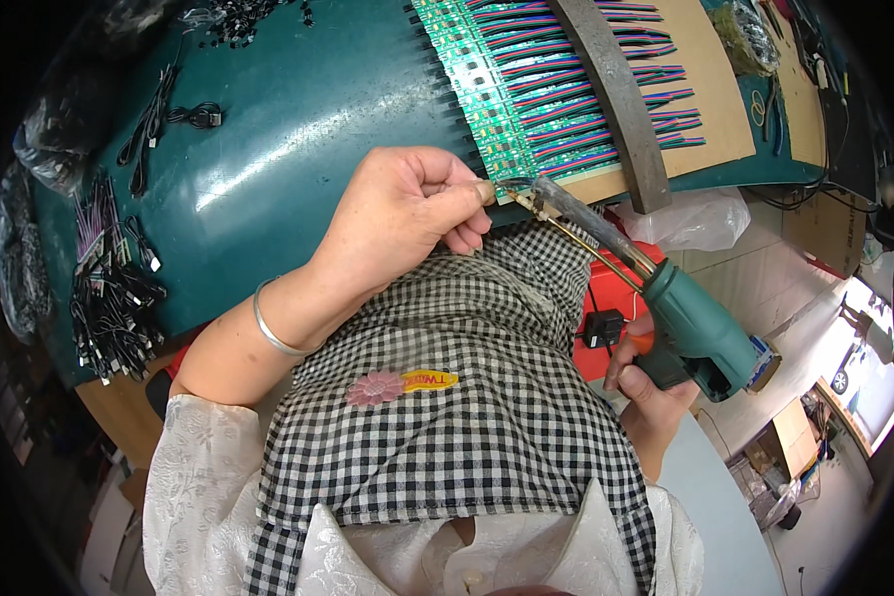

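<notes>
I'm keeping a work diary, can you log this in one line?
Left hand: by nearest corner of green circuit boards, grip unclear; Right hand: holding green soldering gun; Metal bar: across coloured wires

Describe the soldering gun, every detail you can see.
The soldering gun has a green, plastic-looking body with an orange trigger. A dark grey, metal-looking barrel runs from its front, with a thin brass-coloured tube beside it. The right hand grips the handle. The gun slants up and leftward, its front end at the near edge of the green circuit boards, beside the left hand's fingertips. Whether the tip touches a board is unclear.
</notes>
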Tool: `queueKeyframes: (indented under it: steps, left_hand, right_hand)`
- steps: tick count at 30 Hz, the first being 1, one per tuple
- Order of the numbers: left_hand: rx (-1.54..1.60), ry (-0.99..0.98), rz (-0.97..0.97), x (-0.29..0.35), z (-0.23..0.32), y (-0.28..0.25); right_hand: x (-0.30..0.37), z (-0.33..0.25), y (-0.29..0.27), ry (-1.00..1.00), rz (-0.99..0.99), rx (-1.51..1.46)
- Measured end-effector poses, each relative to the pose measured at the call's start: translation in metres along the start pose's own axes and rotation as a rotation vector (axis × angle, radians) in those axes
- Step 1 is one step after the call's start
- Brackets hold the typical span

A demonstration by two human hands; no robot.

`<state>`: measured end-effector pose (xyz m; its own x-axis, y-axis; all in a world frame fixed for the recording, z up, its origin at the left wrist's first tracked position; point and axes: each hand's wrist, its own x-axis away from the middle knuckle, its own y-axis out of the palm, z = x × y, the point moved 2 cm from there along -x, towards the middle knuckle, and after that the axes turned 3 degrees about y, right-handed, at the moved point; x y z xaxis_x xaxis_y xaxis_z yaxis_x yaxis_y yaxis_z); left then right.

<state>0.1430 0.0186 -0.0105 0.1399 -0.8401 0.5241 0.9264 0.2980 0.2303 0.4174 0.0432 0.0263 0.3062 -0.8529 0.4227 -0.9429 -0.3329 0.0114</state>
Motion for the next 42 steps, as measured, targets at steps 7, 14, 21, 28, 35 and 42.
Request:
queueKeyframes:
  steps: [7, 14, 21, 28, 35, 42]
  left_hand:
    - [-0.012, -0.026, 0.010, 0.000, 0.001, 0.000]
    - [0.026, -0.014, 0.014, 0.000, -0.002, -0.001]
    - [0.013, -0.006, 0.009, 0.001, -0.002, 0.001]
    - [0.026, -0.020, 0.017, 0.000, 0.000, 0.001]
    - [0.031, -0.010, 0.011, 0.000, -0.001, 0.001]
    - [0.026, -0.007, 0.023, 0.000, -0.001, 0.002]
  right_hand:
    - [-0.011, -0.015, -0.009, -0.210, -0.053, -0.068]
    - [-0.022, -0.022, -0.021, -0.199, 0.010, -0.093]
    - [-0.021, -0.020, -0.022, -0.233, -0.044, -0.141]
    - [-0.025, -0.027, -0.022, -0.232, 0.013, -0.136]
    - [-0.027, -0.038, -0.018, -0.168, 0.051, -0.238]
    - [-0.023, -0.046, -0.013, -0.192, 0.122, -0.091]
